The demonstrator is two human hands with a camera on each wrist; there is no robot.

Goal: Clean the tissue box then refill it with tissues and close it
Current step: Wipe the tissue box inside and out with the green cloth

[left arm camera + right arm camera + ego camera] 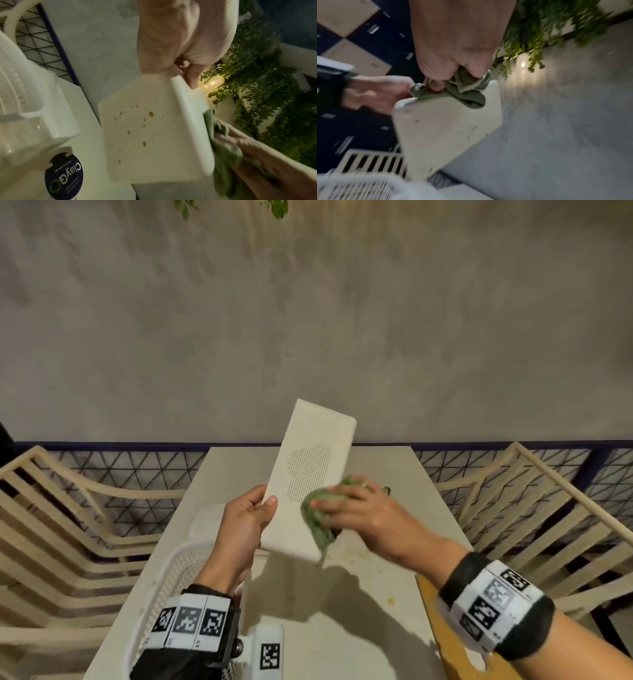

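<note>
The white tissue box (310,481) is held tilted in the air above the counter (373,604), its brown-speckled face (145,135) turned toward the left wrist camera. The left hand (245,523) grips its near left edge, thumb on top. The right hand (356,510) clutches a bunched green cloth (317,517) against the perforated face. A white basket (171,583) sits under the left forearm; slatted chairs (68,529) flank the counter.

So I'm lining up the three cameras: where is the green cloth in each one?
Head: green cloth centre, under the right hand, on the white box.
Left wrist: lower right, at the box's right edge.
Right wrist: centre, bunched in the fingers.
Shared landmark: the white box.
</note>
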